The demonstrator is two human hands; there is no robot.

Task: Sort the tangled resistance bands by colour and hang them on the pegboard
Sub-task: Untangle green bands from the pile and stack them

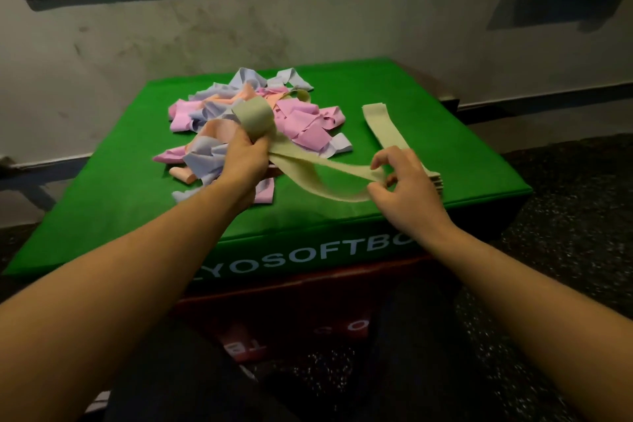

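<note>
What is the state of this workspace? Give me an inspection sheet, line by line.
Surface: green padded box top, white lettering on its front edge.
Job's things: tangled heap of pink, lilac and peach fabric bands; pale yellow-green band stretched between both hands; flat stack of yellow-green bands to the right of the heap.
Clutter: nothing seen.
Grippers: left hand grips the band by the heap; right hand pinches its other end.
Cables: nothing seen.
Surroundings: stained wall, white board above, dark speckled floor; no pegboard in view.

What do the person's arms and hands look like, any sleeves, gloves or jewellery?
Both arms are bare from the frame edge to the wrist: no sleeves in view. The left hand and right hand wear no gloves, and no rings, watch or wristbands are visible. No markings or cables show on either arm. Fingernails look short, as far as the blur allows.
</note>
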